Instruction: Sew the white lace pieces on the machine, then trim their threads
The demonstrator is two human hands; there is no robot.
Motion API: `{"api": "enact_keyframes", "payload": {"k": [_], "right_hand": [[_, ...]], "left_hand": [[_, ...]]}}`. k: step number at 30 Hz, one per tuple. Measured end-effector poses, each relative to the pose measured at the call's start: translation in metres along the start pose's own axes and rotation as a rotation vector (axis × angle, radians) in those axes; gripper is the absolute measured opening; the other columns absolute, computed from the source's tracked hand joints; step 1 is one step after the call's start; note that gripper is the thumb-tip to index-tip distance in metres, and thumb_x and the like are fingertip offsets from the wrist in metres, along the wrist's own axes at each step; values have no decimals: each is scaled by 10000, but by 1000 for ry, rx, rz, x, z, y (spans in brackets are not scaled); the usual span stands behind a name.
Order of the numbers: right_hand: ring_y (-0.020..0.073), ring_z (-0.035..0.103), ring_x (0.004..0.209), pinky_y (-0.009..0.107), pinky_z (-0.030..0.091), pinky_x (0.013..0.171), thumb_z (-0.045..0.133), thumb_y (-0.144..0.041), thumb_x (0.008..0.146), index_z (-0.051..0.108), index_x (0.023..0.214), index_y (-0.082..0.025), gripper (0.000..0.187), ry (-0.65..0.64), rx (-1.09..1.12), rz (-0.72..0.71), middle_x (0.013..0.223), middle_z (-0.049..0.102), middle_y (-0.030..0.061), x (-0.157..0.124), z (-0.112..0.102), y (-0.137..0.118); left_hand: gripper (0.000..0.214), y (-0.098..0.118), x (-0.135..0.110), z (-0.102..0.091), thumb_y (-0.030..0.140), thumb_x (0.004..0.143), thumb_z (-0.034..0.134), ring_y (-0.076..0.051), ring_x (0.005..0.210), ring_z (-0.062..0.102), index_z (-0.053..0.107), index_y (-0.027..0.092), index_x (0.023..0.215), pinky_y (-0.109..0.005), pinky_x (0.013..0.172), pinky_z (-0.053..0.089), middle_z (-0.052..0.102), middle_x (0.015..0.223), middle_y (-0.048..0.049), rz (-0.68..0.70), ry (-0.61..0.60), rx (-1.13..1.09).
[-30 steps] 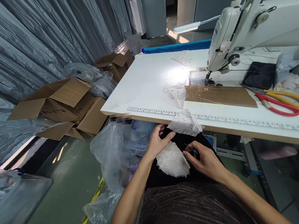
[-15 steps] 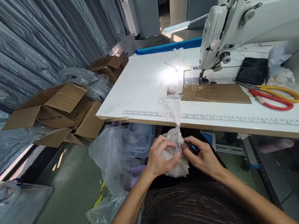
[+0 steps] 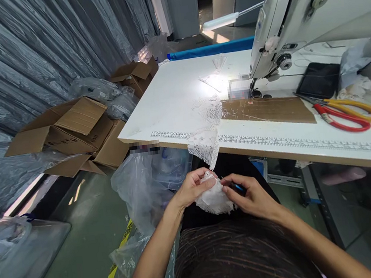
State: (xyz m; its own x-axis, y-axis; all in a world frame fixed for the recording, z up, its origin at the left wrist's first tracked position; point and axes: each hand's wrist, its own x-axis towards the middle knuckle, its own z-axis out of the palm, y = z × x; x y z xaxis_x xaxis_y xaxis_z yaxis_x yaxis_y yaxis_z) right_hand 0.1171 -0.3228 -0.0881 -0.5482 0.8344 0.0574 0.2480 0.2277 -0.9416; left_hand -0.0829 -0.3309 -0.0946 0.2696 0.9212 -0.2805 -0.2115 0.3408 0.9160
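Note:
A strip of white lace (image 3: 206, 145) runs from the white sewing table (image 3: 174, 100) over its front edge and down into my lap, where it bunches up. My left hand (image 3: 191, 188) pinches the bunched lace from the left. Just right of it, my right hand (image 3: 251, 196) is closed on a small thin dark tool with a blue handle (image 3: 237, 188) whose tip touches the lace. Both hands hover over my dark lap below the table edge.
A white sewing machine (image 3: 309, 15) stands at the back right, with a brown cardboard sheet (image 3: 270, 110), a black pad (image 3: 320, 79) and red-and-yellow scissors (image 3: 348, 114) on the table. Clear plastic bags (image 3: 141, 189) and open cardboard boxes (image 3: 69, 130) lie on the floor at left.
The lace has been drawn further off the table, and both hands have come together on the bunch in my lap. The view has shifted slightly.

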Motion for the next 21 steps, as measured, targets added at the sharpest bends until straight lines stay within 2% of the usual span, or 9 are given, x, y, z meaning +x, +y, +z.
{"api": "enact_keyframes", "payload": {"k": [3, 6, 13, 17, 21], "right_hand": [[158, 549, 686, 276, 422, 627, 372, -459, 989, 628, 849, -195, 393, 13, -66, 49, 803, 642, 26, 11, -2, 11], [163, 547, 674, 287, 413, 630, 259, -496, 1017, 571, 754, -197, 506, 23, -63, 52, 749, 612, 27, 23, 0, 16], [149, 512, 625, 268, 354, 584, 345, -537, 992, 532, 684, -201, 493, -15, -67, 11, 651, 548, -8, 45, 6, 9], [142, 484, 577, 270, 350, 575, 337, -555, 987, 592, 742, -195, 505, 65, -85, 49, 625, 532, -13, 45, 8, 8], [150, 486, 597, 270, 344, 550, 305, -555, 992, 564, 745, -203, 502, 40, -109, 28, 659, 538, 2, 43, 9, 8]], "left_hand": [[423, 2, -2, -3, 428, 681, 839, -93, 658, 567, 671, 145, 947, -193, 612, 399, 658, 819, -16, 3, 51, 27], [405, 5, -1, -3, 479, 728, 791, -107, 683, 578, 685, 138, 918, -200, 620, 406, 673, 831, -33, 25, 81, 66], [334, 10, 1, -2, 463, 763, 752, -113, 674, 557, 699, 137, 817, -205, 620, 416, 656, 767, -25, 96, 128, 147], [323, 10, 3, -3, 457, 769, 736, -127, 700, 579, 704, 137, 799, -213, 646, 432, 673, 782, -36, 137, 157, 153], [329, 11, 4, -3, 457, 756, 739, -118, 674, 565, 694, 132, 774, -203, 622, 431, 655, 750, -29, 109, 178, 145]]}}
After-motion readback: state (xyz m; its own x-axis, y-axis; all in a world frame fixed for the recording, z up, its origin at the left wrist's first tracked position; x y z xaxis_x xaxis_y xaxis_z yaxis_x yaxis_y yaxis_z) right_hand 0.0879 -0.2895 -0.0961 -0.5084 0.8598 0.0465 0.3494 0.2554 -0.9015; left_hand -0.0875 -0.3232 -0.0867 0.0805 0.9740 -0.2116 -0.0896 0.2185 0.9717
